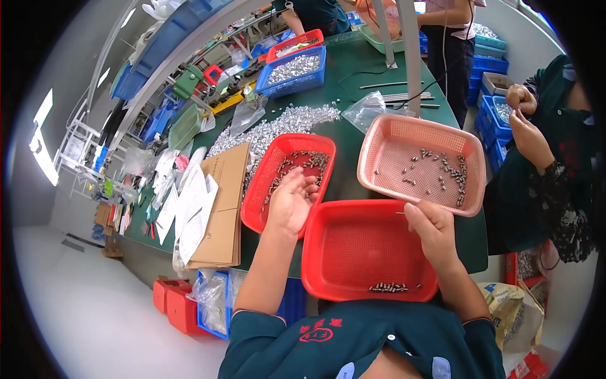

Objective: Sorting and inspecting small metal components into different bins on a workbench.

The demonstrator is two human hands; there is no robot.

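My left hand [291, 202] is palm up over the near right part of a red mesh basket [255, 189]. Its fingers are half curled and apart, and I see nothing in the palm. Small dark metal parts [315, 161] lie in that basket. My right hand [433, 231] is closed in a pinch at the right rim of a nearer red basket [366, 246]. A short thin metal pin [400, 213] sticks out from its fingertips. A row of small metal parts [387, 287] lies along the near side of this basket.
A pink basket [404, 151] with scattered metal parts stands at the right. Beyond are a pile of shiny metal pieces [290, 126], a blue bin [297, 72] and metal rods [404, 98]. Cardboard [224, 208] lies at the left. A co-worker's hands [530, 126] are at the right.
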